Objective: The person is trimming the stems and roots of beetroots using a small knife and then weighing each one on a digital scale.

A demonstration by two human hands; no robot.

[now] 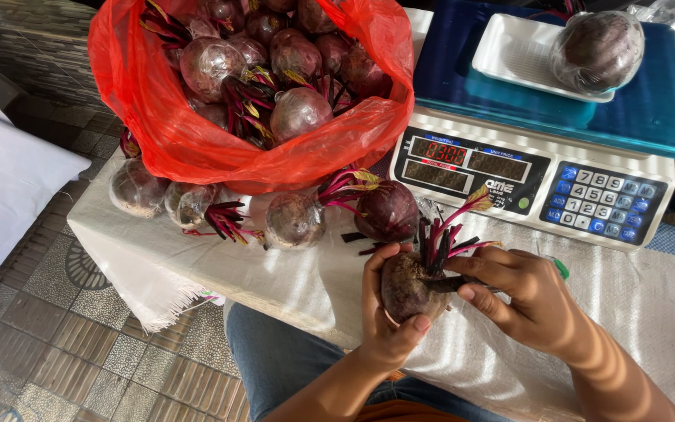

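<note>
The left hand point(384, 312) cups a beetroot point(408, 285) at six o'clock over the desk point(291, 281). The right hand point(521, 293) pinches a dark tool at its stems, mostly hidden by fingers. At twelve, a red bag point(166, 133) hides most beets; at two, a scale point(541, 172) carries a wrapped beet point(597, 48) on a white tray point(509, 51), cut off above.

Bag of beetroots point(275, 86) at back left, scale point(541, 141) right of it. Tray point(509, 55) with wrapped beetroot point(597, 48) on scale. Loose beetroots point(291, 219) in front of bag.
</note>
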